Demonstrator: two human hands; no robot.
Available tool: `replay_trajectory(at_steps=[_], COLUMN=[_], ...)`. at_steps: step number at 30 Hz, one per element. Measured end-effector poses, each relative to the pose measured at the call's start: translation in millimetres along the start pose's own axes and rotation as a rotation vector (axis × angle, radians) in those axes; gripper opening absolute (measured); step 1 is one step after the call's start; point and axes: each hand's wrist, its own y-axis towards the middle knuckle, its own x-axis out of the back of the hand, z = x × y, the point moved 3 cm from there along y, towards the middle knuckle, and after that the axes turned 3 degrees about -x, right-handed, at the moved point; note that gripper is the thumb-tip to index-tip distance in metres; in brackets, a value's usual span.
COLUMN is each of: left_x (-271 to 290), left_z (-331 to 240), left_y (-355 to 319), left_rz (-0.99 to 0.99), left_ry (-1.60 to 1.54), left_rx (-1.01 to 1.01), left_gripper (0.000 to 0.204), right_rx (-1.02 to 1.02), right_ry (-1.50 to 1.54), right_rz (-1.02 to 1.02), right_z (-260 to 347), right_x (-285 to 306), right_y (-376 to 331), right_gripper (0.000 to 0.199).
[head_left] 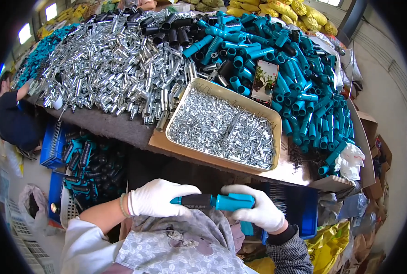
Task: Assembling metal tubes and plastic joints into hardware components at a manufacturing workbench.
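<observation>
Both my hands wear white gloves and hold one teal-and-black tube-shaped tool part [199, 201] level in front of my apron. My left hand [160, 198] is closed on its left end, where a bit of teal shows beside the black sleeve. Around the thicker teal end on the right, my right hand [258, 208] is closed, thumb below and fingers above. Its inner side is hidden by the fingers. Just beyond my hands, on the table edge, stands a cream tray [221, 165] of small metal pins and bits.
Shiny metal tubes [116, 68] heap up on the table's left, teal plastic housings [299, 86] on its right. A phone [264, 82] leans behind the tray. Below left, blue crates [52, 150] stand near teal-and-black parts [91, 169]. Another person [16, 114] works at far left.
</observation>
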Motion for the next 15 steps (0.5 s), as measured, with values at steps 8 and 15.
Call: replay_trajectory(at_steps=[8,15], left_x=[-14.1,-24.1], left_z=[42.5,40.0], left_y=[-3.0,-10.8], left_rz=[0.441,0.407], left_ry=[-0.440,-0.520], left_rx=[-0.149,-0.189], left_gripper=[0.066,0.069], right_rx=[1.132,0.974], right_ry=[-1.716,-1.565], right_rz=[0.042,0.156], right_z=[22.7,9.6], right_x=[-46.7,-43.6], right_y=[-6.2,3.7], right_gripper=[0.039,0.039])
